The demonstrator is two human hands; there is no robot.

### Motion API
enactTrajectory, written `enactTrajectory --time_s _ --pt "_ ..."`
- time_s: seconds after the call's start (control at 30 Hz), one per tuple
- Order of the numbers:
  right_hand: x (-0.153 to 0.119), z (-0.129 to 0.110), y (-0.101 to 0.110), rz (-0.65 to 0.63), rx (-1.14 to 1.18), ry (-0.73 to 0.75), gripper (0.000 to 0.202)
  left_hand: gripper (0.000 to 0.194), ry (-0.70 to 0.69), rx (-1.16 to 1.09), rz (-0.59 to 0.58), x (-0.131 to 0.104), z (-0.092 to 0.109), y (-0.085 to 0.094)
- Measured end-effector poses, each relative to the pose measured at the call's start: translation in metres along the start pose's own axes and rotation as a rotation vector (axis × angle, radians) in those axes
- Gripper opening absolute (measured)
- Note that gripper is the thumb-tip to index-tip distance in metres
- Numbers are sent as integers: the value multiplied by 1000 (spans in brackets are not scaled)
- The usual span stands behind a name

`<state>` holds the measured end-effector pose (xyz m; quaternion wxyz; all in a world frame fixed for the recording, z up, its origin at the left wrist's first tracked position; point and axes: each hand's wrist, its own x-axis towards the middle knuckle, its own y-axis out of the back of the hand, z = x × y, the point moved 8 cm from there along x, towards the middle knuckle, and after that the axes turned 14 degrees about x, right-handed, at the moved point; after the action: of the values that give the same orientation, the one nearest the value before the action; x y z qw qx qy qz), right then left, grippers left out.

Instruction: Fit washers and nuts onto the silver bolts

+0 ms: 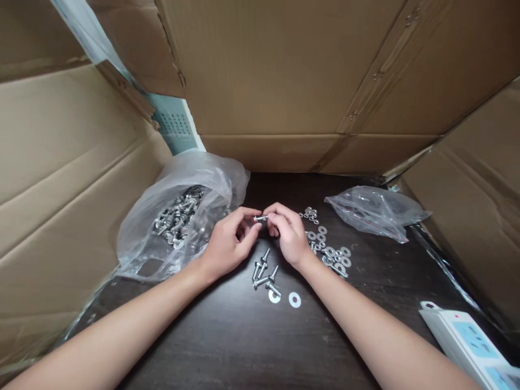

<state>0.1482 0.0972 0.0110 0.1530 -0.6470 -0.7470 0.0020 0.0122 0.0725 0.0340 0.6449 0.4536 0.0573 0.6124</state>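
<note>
A small metal bolt (261,219) lies level between my two hands, above the dark table. My left hand (232,238) pinches its head end between thumb and fingers. At the other end, the fingertips of my right hand (286,232) are closed round the shank. Below them on the table lies a loose group of several bolts (262,270). One flat washer (294,300) is beside that group, and another washer (274,296) is partly under a bolt. Right of my right hand are scattered washers (345,261), nuts (311,212) and more bolts.
An open clear plastic bag (140,225) full of bolts stands at the left. A flattened plastic bag (377,208) lies at the back right. Cardboard walls (268,97) enclose the dark table (211,336). A white power strip (459,330) is at the lower right.
</note>
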Motion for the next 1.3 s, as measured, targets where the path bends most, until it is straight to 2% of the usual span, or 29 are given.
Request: enactTrajectory --time_s 0.2,0.4,0.57,0.93,1.3 --pt "-1 -10 2 32 22 70 10 19 1 31 -12 0 2 0" --pt "-3 -14 7 43 78 113 18 21 84 28 -11 -1 -8 -2" --pt "0 -1 13 123 209 20 14 21 88 12 -32 0 -8 -4" --pt "4 0 8 57 96 -52 15 17 68 15 -5 1 -5 0" --pt "2 1 -2 -30 -51 -50 8 13 43 -29 -22 -1 -3 -2"
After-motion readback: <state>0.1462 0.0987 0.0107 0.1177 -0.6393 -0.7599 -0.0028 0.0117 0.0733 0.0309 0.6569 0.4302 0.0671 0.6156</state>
